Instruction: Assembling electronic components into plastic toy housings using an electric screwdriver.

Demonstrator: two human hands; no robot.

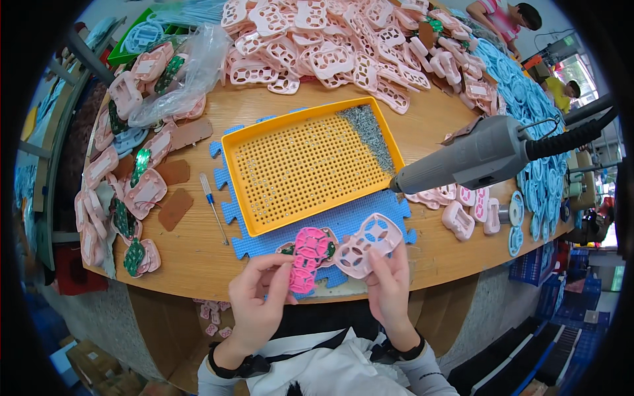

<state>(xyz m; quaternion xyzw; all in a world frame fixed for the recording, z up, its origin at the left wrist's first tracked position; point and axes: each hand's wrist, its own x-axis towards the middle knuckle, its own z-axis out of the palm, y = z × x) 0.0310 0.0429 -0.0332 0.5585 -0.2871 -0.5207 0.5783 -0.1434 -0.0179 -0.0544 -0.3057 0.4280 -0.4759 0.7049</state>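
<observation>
My left hand (261,294) grips a bright pink button pad (308,254) by its edge between thumb and fingers. In my right hand (391,284) is a pale pink plastic cover (356,253) with round and oval cut-outs, tilted and held at its lower right edge. The two pieces are close together, above the front of a blue foam mat (389,211). Partly hidden behind the button pad is a green circuit board (330,247) in a pink shell. Both hands are closed on their pieces.
A yellow perforated tray (317,208) with small screws (366,129) lies on the mat. An electric screwdriver (462,158) reaches in from the right. A hand screwdriver (212,204) lies left. Pink covers (330,59), blue rings (528,119) and shells with boards (142,162) are heaped around.
</observation>
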